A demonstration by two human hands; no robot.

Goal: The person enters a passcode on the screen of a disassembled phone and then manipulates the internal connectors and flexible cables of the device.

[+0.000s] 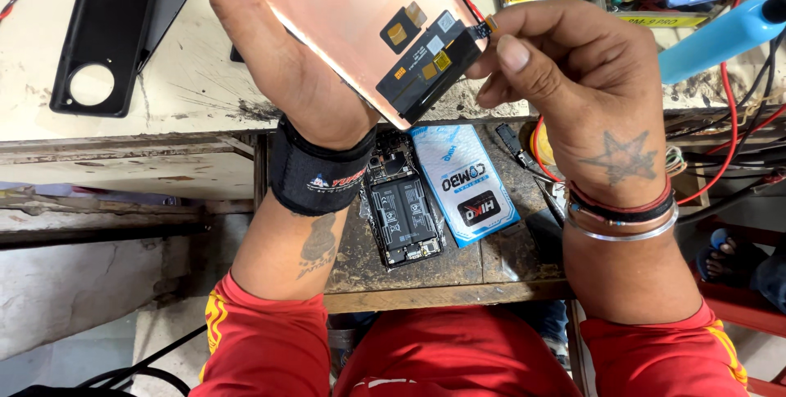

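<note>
Your fingers point(524, 41) on the right hand point(585, 94) are pinched together on the small flex connector point(485, 29) at the end of the black ribbon strip point(430, 65), thumb and forefinger closed tight on it. Your left hand point(278, 61) grips the phone display panel point(352, 12) from behind, its fingers mostly hidden by the panel, so you hold it tilted with its copper-coloured back facing you, above the edge of the worn workbench point(164, 94). Below the panel, on the lower wooden shelf point(458, 270), the opened phone body point(401, 209) lies flat with its battery showing, and a blue and white packet point(463, 180) lies just beside it to the right. A black phone case point(102, 41) with a round camera hole lies well apart on the left of the bench. Red and black wires point(729, 143) trail off to your right
</note>
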